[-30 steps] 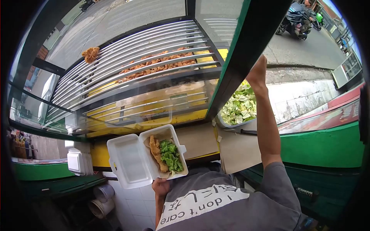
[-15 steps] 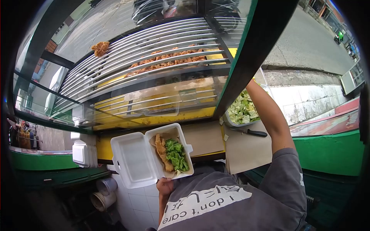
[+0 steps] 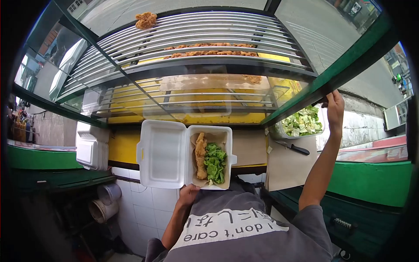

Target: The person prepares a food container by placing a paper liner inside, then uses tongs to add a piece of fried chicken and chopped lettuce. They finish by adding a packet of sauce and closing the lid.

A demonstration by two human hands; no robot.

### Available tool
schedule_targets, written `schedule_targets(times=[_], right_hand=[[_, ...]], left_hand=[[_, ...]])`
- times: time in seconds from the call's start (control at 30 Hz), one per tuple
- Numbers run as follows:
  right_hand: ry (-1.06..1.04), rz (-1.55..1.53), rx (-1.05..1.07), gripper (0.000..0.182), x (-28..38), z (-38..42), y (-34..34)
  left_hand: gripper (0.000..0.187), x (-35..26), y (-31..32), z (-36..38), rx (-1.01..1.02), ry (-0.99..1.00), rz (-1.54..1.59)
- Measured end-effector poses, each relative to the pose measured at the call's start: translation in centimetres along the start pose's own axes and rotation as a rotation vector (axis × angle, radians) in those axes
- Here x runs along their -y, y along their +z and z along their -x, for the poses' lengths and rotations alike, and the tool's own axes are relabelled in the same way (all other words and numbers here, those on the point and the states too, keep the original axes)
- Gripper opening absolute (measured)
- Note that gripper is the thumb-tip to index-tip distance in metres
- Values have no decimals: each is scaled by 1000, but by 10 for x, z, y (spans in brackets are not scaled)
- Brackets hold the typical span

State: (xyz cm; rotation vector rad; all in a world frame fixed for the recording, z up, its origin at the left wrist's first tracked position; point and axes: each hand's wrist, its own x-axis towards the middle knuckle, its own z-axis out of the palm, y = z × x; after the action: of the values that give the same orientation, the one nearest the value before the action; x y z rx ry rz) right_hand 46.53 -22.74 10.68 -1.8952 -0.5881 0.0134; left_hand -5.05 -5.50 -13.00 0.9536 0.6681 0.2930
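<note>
My left hand [image 3: 188,194] grips the lower edge of an open white foam takeaway box [image 3: 162,153], held level in front of my shirt. In its right half, lined with brown paper, lie a piece of fried chicken [image 3: 200,157] and green lettuce [image 3: 214,162]. My right hand [image 3: 335,110] is raised at the right corner of the glass case, above the rim of a clear tub of chopped lettuce [image 3: 302,122]. Its fingers are bent against something dark by the case's green frame; what they hold is partly hidden.
The glass display case [image 3: 205,65] has metal bars with fried chicken [image 3: 214,50] and one piece [image 3: 145,20] on top. A black-handled knife [image 3: 294,147] lies on brown paper [image 3: 292,168] beside the tub. Stacked foam boxes [image 3: 92,150] stand left, and buckets [image 3: 104,209] below.
My right hand has come back from beyond the lettuce tub to the case's corner. The box sits more upright in view, still in my left hand, as the view has turned.
</note>
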Motion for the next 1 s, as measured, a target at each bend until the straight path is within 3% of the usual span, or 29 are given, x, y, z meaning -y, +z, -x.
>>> schedule_targets(times=[0.03, 0.17, 0.27, 0.3, 0.33, 0.47, 0.53, 0.6, 0.67, 0.83, 0.87, 0.9, 0.93, 1.0], right_hand=[[30, -111, 18, 25, 19, 26, -12], [88, -101, 253, 23, 54, 105, -16], [259, -241, 355, 11, 74, 141, 46], [280, -249, 399, 12, 71, 154, 71], [198, -210, 451, 12, 78, 159, 94], [78, -209, 471, 10, 76, 174, 156], [81, -205, 490, 11, 76, 182, 179], [86, -133, 551, 12, 72, 182, 188], [-289, 186, 491, 17, 61, 185, 198], [-113, 49, 353, 26, 68, 192, 205], [56, -19, 384, 24, 63, 194, 203], [228, -85, 411, 23, 57, 197, 201], [227, -86, 417, 23, 48, 201, 199], [503, -307, 796, 20, 30, 211, 198]], left_hand=[[12, -14, 16, 2, -134, -61, -365], [15, 2, 5, 0, -141, 74, -251], [18, -5, 3, 0, -86, -40, -219], [10, 6, -7, -4, -93, 61, -292], [17, 12, -9, -5, -100, 150, -350], [18, 0, -7, 0, -59, 104, -343], [19, -17, -1, 5, -7, 434, -526], [18, -25, 5, 10, -10, 433, -582], [17, -30, 9, 11, -8, 433, -634], [17, -33, 19, 13, -100, 395, -555], [17, -33, 21, 13, -111, 396, -554], [14, -34, 24, 12, -176, 235, -359], [12, -35, 26, 12, -234, 74, -162], [8, -25, 12, 5, -155, 31, -148]])
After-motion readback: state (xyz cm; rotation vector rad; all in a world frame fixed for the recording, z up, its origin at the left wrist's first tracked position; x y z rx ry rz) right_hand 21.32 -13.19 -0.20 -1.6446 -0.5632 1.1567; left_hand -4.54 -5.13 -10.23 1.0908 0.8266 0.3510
